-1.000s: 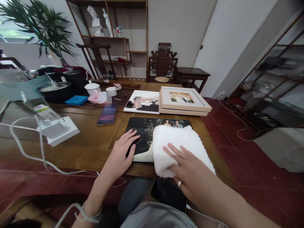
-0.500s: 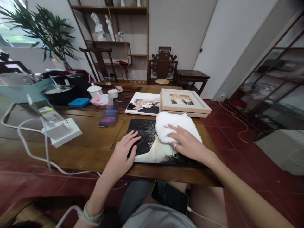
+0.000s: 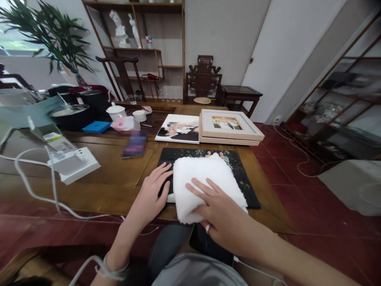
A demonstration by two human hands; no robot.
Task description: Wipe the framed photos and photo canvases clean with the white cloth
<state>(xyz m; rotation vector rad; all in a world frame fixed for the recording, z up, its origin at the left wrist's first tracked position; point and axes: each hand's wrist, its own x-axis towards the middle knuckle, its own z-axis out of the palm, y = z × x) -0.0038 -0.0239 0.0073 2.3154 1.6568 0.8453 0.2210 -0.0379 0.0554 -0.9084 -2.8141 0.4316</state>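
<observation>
A dark photo panel (image 3: pixel 251 196) lies flat on the wooden table in front of me, showing people against a black, speckled background. My left hand (image 3: pixel 152 194) rests on its left edge, fingers stretched out and holding nothing. A folded white towel (image 3: pixel 204 171) covers much of the panel's middle and hangs a little past its near edge. My right hand (image 3: pixel 222 208), with a ring on one finger, grips the towel's near side. Its fingers lie spread over the top, and the thumb is partly hidden in the fold.
Behind the panel are a white-edged photo print (image 3: pixel 178 129) and light wooden picture frames (image 3: pixel 232 137). To the left sit an open white box (image 3: pixel 79 165), a white cable (image 3: pixel 32 194), a blurred phone-like item (image 3: pixel 134 145) and a blue box (image 3: pixel 96 126). A phone (image 3: pixel 217 246) rests on my lap.
My right hand has drawn the towel left and toward me, from the panel's far right to its near middle, uncovering people in the picture. My left hand stays at the left edge.
</observation>
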